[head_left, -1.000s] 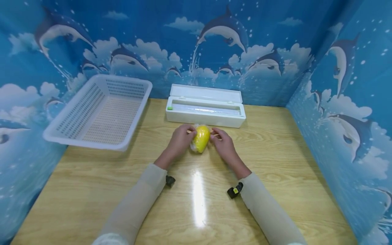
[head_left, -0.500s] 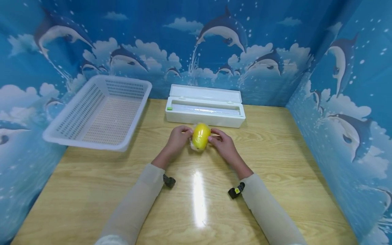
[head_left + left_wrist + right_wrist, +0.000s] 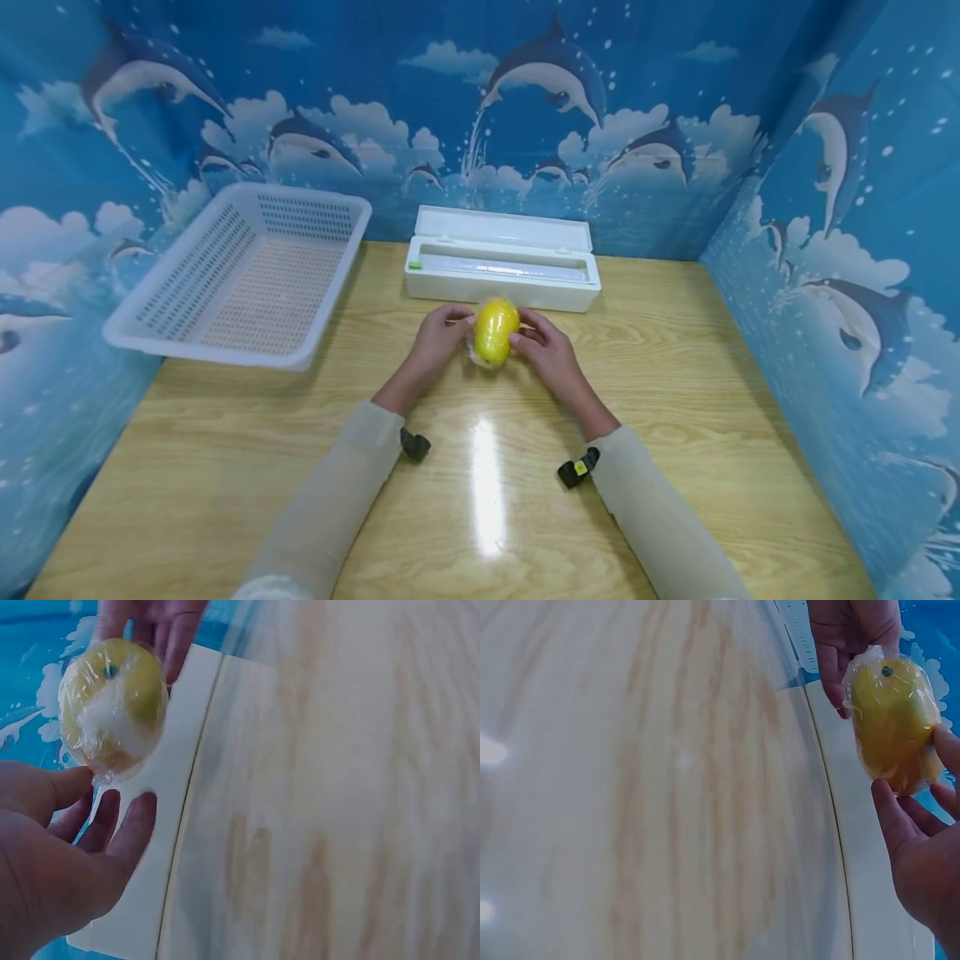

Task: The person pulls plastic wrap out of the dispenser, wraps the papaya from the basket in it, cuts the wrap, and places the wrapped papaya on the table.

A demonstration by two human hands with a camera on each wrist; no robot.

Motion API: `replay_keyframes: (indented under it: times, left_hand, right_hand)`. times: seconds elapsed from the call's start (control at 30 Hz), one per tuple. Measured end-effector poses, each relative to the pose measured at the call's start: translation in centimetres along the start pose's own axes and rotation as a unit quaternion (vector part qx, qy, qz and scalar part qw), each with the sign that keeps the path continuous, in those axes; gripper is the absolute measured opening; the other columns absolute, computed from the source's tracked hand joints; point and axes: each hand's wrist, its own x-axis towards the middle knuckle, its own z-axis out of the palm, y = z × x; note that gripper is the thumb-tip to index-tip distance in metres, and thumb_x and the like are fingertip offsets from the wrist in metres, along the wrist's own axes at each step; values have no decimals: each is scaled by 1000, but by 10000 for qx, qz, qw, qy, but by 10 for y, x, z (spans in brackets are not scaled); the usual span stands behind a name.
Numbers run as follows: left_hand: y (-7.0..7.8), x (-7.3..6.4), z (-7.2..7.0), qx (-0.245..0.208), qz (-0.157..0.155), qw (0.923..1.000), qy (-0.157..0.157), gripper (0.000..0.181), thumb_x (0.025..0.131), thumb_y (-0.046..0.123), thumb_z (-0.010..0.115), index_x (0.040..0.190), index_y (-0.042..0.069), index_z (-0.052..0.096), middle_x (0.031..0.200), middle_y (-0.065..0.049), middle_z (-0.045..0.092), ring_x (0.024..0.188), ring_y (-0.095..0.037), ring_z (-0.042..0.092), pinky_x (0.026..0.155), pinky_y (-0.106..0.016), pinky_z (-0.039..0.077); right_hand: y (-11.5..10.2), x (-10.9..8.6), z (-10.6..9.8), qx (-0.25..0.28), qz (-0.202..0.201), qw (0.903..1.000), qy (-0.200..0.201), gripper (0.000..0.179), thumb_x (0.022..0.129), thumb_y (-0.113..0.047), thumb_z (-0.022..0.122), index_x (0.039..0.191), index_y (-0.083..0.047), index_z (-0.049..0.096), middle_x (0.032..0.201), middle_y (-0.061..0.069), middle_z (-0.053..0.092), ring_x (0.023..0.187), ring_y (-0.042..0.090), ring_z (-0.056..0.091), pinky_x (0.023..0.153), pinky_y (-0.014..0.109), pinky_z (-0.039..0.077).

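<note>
A yellow lemon [image 3: 496,331] wrapped in clear cling film is held up between my two hands. My left hand [image 3: 438,340] pinches the loose film at its left side; in the left wrist view that thumb and finger meet the gathered film. My right hand [image 3: 546,344] grips the other end, with thumb and fingers spread round it in the right wrist view. The small green stem end of the lemon [image 3: 896,724] shows through the film. Behind the hands stands a long white cling film box [image 3: 502,293], its lid raised and a roll inside.
A white perforated plastic basket [image 3: 318,329] stands at the back left of the wooden table [image 3: 675,375]. Blue dolphin-printed curtains [image 3: 420,100] close off the back and both sides.
The lemon has turned a little between my hands and shifted slightly up and toward the right. My right fingers have settled closer round it. Box and basket have stayed put.
</note>
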Motion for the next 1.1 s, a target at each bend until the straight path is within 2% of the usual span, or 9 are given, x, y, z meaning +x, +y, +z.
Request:
replay_keyframes:
  times: [0.17,0.3,0.47,0.7,0.83,1.1]
  left_hand:
    - [0,-2,3,479,343,9982,67,23,99,15,63,121,10,66,119,-8,65,101,-22,63,88,-32,56]
    - [4,-4,5,752,444,9962,13,22,99,11,61,120,12,67,114,-6,66,100,-22,62,88,-35,56]
    - [9,-8,8,992,159,9948,-164,21,101,25,61,120,17,68,116,1,66,105,-18,62,92,-36,55]
    - [8,-9,11,1278,-91,9910,-394,40,97,45,65,125,16,65,114,0,66,101,-20,62,85,-35,55]
    - [5,-7,10,1360,-128,9894,-492,50,93,47,70,130,15,62,115,-2,66,103,-21,63,87,-36,56]
    - [3,-7,8,1492,-83,9866,-652,47,97,42,67,132,11,61,121,-5,66,108,-23,63,93,-39,55]
  right_hand:
    - [-3,0,0,-113,56,9997,191,51,95,-28,72,142,-18,56,145,5,56,124,26,59,99,33,54]
    - [-5,0,-1,-255,37,9994,247,47,95,-27,72,139,-17,59,142,5,58,123,27,58,100,38,53]
    - [-6,-1,-2,-511,80,9982,309,46,96,-29,71,139,-19,60,141,3,58,122,26,58,101,42,53]
    - [-4,-1,-2,-810,32,9960,369,44,96,-28,70,138,-16,60,139,6,57,118,28,58,101,44,53]
    - [-2,0,-2,-1020,-20,9941,375,42,97,-27,69,137,-15,61,138,8,57,117,27,58,101,43,53]
    - [0,-1,-3,-1051,-240,9941,148,42,100,-17,64,142,-13,56,142,9,54,123,30,56,104,45,52]
